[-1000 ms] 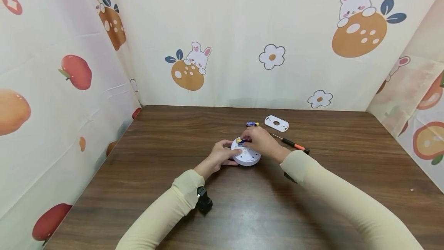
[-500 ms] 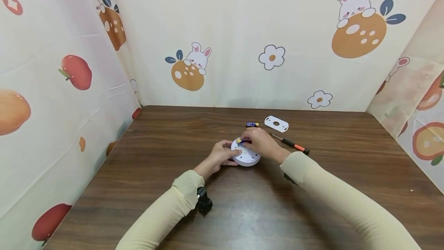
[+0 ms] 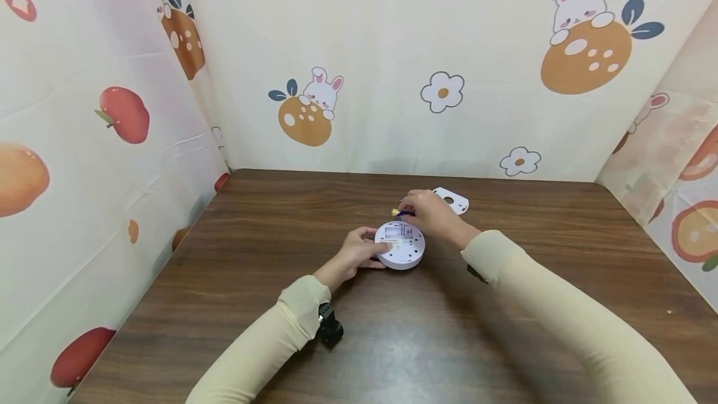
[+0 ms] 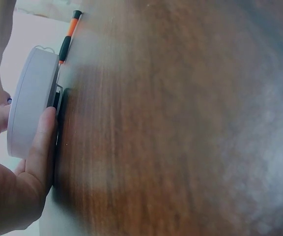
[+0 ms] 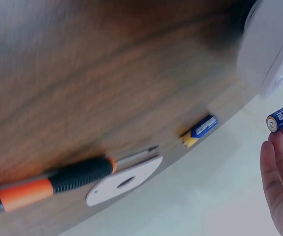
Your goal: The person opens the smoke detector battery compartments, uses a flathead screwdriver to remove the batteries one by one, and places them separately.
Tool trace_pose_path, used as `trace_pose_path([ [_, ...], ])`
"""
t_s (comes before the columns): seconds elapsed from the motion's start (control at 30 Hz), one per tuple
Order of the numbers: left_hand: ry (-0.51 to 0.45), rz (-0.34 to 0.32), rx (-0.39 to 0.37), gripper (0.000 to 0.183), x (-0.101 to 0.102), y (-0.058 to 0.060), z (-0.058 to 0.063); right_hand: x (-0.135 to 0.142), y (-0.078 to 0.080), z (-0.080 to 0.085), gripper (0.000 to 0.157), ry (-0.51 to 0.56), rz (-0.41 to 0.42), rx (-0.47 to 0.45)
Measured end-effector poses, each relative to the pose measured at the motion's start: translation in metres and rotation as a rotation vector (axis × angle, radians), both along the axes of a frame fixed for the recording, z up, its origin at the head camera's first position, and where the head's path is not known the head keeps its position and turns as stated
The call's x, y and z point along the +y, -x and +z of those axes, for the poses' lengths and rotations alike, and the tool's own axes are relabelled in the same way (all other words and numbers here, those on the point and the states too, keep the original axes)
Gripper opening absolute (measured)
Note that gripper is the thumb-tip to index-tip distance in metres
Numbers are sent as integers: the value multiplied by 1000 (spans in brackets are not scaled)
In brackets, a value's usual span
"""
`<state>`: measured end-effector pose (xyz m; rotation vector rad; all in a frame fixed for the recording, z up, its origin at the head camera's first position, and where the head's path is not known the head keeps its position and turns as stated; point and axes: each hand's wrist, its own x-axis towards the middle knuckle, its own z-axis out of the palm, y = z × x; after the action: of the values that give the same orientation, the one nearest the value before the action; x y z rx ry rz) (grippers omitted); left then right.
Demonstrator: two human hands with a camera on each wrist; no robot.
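A round white device (image 3: pixel 408 255) with an open battery compartment on its upper face is held in my left hand (image 3: pixel 358 247), thumb on top and fingers beneath. In the left wrist view its side (image 4: pixel 33 101) faces the camera, with a finger along its lower edge. My right hand (image 3: pixel 430 212) pinches a blue-and-yellow battery (image 5: pixel 280 119) just beyond the device's far rim. The battery's flat end shows in the right wrist view, apart from the device. A second battery (image 5: pixel 200 130) lies on the table near the right hand.
A white oblong plate (image 3: pixel 459 203) with a central hole lies at the back of the wooden table (image 3: pixel 269 217). Beside it is a screwdriver (image 5: pixel 80 176) with a black and orange handle, hidden behind the right arm in the head view. A patterned curtain (image 3: pixel 381 129) stands behind.
My right hand has lifted away from the device towards the back with the battery, uncovering the compartment. The left hand keeps its grip in place.
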<state>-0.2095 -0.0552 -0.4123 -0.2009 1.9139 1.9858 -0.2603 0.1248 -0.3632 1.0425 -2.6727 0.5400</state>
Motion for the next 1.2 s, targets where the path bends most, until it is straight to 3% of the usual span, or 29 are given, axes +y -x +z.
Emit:
trace_pose_path([
  [0.37,25,-10,1,55,-1,-2,5,1,30,-16,10,-133,-73,-4],
  [0.7,20,5,-9,52,0,-1,2,4,53,-28,14,-210,-115,-63],
  [1.2,39,10,-9,54,0,0,1,-3,59,-33,13,-276,-144,-123],
])
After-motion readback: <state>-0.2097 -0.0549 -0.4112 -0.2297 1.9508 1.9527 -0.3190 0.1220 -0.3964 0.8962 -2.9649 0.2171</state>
